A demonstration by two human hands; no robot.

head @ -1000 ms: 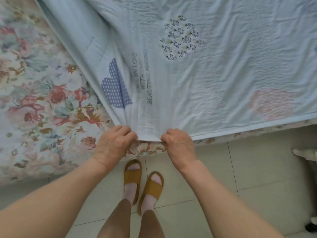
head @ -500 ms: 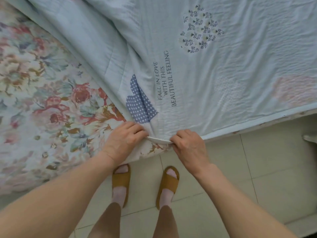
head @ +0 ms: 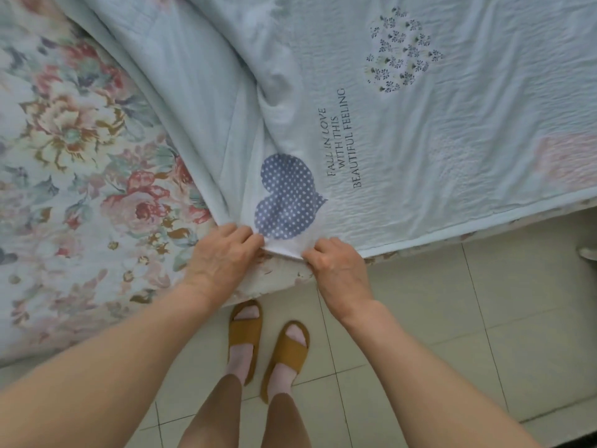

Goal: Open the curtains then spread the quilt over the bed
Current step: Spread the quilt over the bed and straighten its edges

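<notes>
A pale blue quilt [head: 403, 130] with heart patches and printed words lies over the right part of the bed. The bed's floral sheet [head: 74, 163] shows bare on the left. The quilt's near corner sits at the bed's front edge. My left hand [head: 223, 257] pinches that corner from the left, beside the dotted blue heart. My right hand [head: 336, 263] pinches the same hem a little to the right. A fold of quilt runs up and left from the corner. No curtains are in view.
A tiled floor [head: 452, 318] runs along the bed's front edge. My feet in mustard slippers [head: 268, 347] stand close to the bed. A pale object [head: 588, 253] pokes in at the right edge.
The bunched corner has been drawn flatter, so the dotted heart and the printed words now show in full. Both hands still hold the hem, shifted a little along the bed edge.
</notes>
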